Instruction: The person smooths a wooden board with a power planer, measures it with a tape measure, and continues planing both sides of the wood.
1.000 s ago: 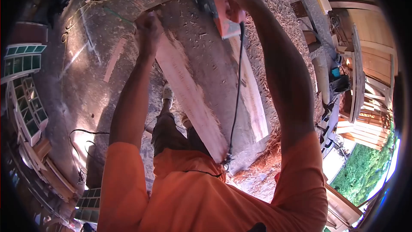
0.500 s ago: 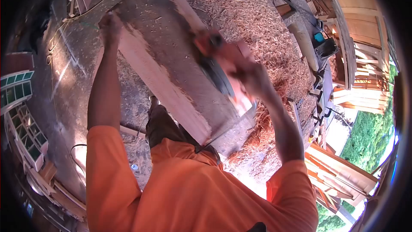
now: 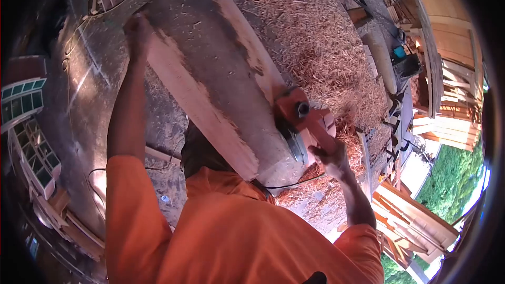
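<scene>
A wide wooden board (image 3: 215, 68) lies at a slant in front of me, dark and rough along its middle, with pale, smooth strips down both long sides. At its far left corner, my left hand (image 3: 138, 30) is closed on the edge. My right hand (image 3: 330, 159) is wrapped round the rear handle of a red electric hand planer (image 3: 295, 109). The planer rests on the right side of the board, close to the near end. A dark cord (image 3: 294, 184) runs past the board's near end. The planer's underside is hidden.
Wood shavings (image 3: 315, 47) are heaped along the right of the board. Clamps (image 3: 392, 123) and stacked timber (image 3: 447, 131) stand farther right. Window frames with panes (image 3: 34, 150) lean at the left. Loose cable lies on the dusty floor (image 3: 89, 110).
My right hand has drawn the planer down the right side of the board toward its near end. My left hand stays at the far left corner. The view has shifted slightly.
</scene>
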Demonstrator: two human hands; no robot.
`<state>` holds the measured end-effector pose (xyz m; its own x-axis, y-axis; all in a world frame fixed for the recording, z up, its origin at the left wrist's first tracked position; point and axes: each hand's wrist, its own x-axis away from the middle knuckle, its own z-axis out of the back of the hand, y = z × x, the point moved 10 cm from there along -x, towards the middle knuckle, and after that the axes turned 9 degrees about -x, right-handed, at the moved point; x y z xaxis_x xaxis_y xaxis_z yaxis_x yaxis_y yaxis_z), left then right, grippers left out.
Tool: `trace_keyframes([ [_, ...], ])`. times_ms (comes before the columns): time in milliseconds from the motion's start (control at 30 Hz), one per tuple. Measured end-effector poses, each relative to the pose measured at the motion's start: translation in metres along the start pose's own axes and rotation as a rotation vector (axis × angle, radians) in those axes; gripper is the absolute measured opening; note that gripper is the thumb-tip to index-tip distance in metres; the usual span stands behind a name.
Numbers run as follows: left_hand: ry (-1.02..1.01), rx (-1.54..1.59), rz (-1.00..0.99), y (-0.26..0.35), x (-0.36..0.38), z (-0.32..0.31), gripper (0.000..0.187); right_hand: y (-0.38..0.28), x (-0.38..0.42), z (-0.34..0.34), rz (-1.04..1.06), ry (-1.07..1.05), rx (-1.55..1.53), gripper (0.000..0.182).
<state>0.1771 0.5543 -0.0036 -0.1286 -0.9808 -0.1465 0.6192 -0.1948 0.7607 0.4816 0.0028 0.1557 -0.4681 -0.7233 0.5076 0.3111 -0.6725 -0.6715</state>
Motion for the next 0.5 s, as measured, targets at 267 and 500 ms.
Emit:
trace_keyframes([
  [267, 0.098, 0.062, -0.086, -0.007, 0.013, -0.005, 0.047, -0.085, -0.091, -0.014, 0.073, -0.031, 0.042, 0.023],
  [500, 0.076, -0.007, 0.264, -0.001, 0.030, 0.008, 0.062, -0.170, -0.148, -0.036, 0.523, -0.059, 0.200, 0.015],
])
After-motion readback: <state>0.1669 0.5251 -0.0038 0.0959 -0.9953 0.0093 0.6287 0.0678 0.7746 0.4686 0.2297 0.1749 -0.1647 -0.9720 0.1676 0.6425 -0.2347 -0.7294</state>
